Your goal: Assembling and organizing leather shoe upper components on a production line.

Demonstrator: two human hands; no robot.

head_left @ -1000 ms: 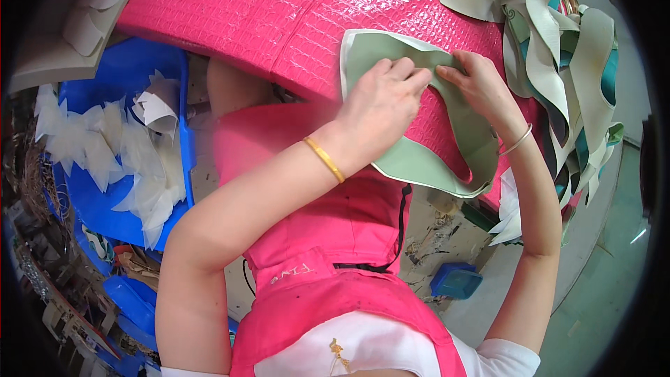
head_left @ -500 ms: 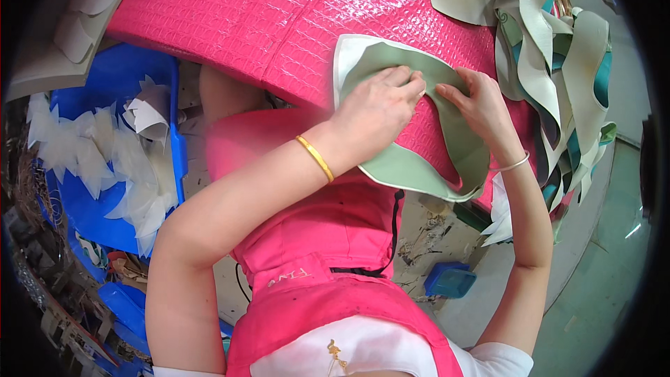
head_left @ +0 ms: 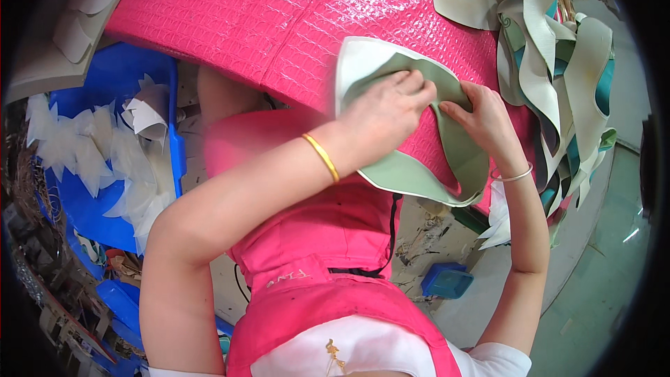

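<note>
A shoe upper (head_left: pixel 417 177), pale green on one face and white on the other, lies curved around an opening on the pink textured tabletop (head_left: pixel 279 21). Across its left part reaches my left hand (head_left: pixel 384 113), fingers curled down together on the green material near the far end; slight blur and the hand itself hide the fingertips. On the far right side, my right hand (head_left: pixel 485 119) pinches the upper's edge between thumb and fingers. Toward the far left, the white face of the piece is turned up.
Several similar white and green pieces (head_left: pixel 583 77) hang in a pile at the right. A blue bin (head_left: pixel 174 150) with white translucent scraps (head_left: pixel 129 174) stands at the left. Stacked white pieces (head_left: pixel 73 35) fill the far left corner. A small blue tray (head_left: pixel 447 281) sits below on the floor.
My left hand has slid slightly right and nearer along the upper. More of the white face shows at the far left. My right hand has shifted slightly nearer, still pinching the edge.
</note>
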